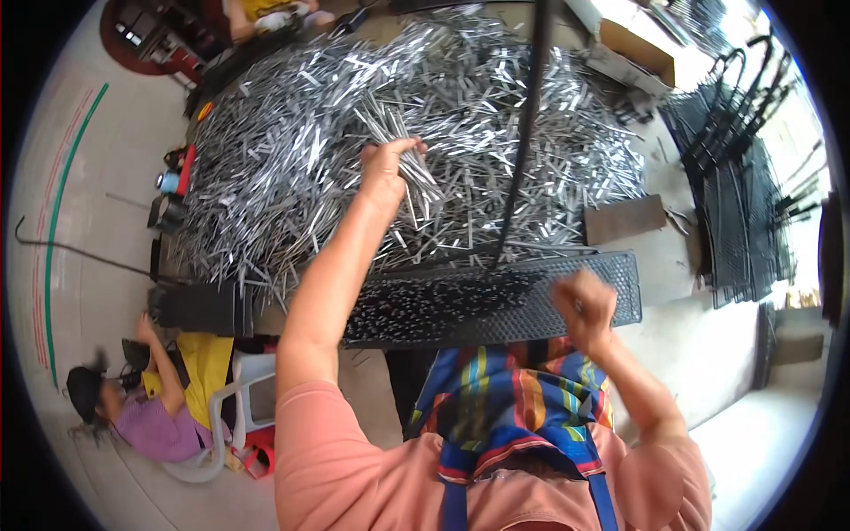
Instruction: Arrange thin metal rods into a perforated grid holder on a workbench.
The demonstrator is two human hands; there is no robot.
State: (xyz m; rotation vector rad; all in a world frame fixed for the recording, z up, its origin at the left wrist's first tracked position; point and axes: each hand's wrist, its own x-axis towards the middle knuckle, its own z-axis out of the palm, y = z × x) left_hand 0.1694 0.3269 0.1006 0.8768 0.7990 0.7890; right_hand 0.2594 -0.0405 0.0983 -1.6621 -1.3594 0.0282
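My left hand (388,168) is closed around a bundle of thin metal strips (420,180), held over the large heap of loose silvery strips (305,142). The strips stick out on both sides of the grip. Close to my body lies a long black perforated tray (627,281). Many small bright strip ends show in its left and middle holes, while the holes toward its right end look bare. Above that right part, my right hand (587,305) is closed with the fingers curled in. Whether anything is between those fingers is hidden.
A dark rod (527,124) crosses in front of the heap. At right are a brown flat plate (625,219), pliers (680,219), an open cardboard box (633,55) and stacked black mesh racks (739,212). A seated person (159,416) works at lower left; another is at the top.
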